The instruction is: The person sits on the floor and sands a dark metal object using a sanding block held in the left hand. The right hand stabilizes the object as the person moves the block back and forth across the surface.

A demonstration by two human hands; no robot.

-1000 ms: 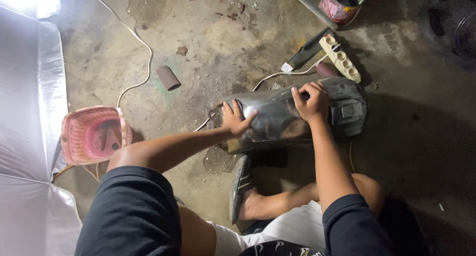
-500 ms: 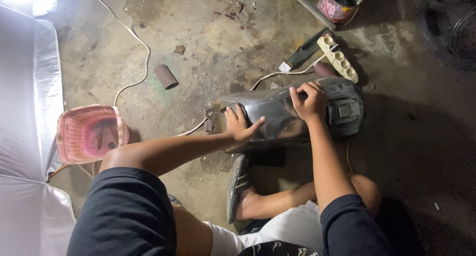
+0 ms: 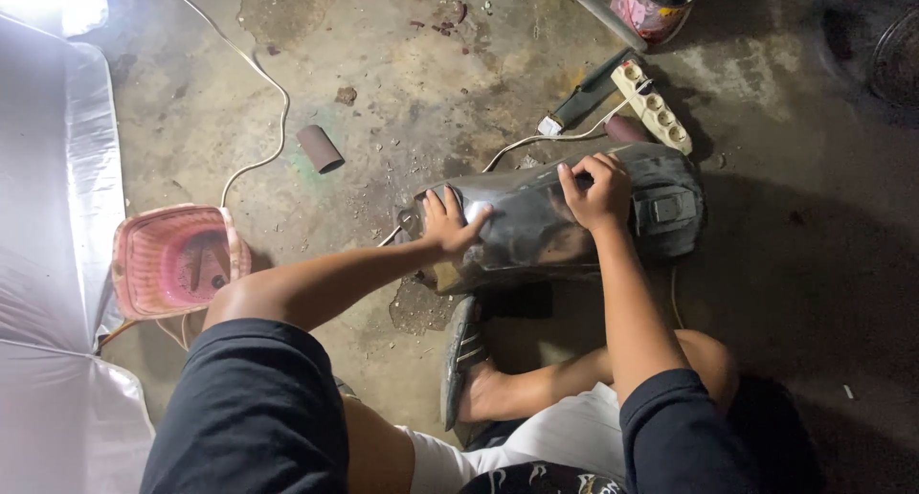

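A person sits on a stained concrete floor with a dark, glossy, curved panel lying across the floor just beyond their feet. The left hand lies on the left end of the panel, fingers spread and pressed flat against its shiny surface, so it is not closed around anything. The right hand rests on the far upper edge of the panel, right of its middle, with the fingers curled tight; whether they pinch something small against the edge cannot be told. On the right end of the panel sits a squarish grey fitting. Near the person, below the panel, one foot in a dark sandal points toward it. To the left, well apart from the panel, a pink plastic basket stands on the floor beside a large white sheet that fills the left edge. A white cord runs across the floor from the far side down toward the basket. A short brown tube lies between the cord and the panel. Farther off, just beyond the panel's right end, a cream power strip lies at a slant, with a dark tool just left of it, and a paint can stands at the far edge.
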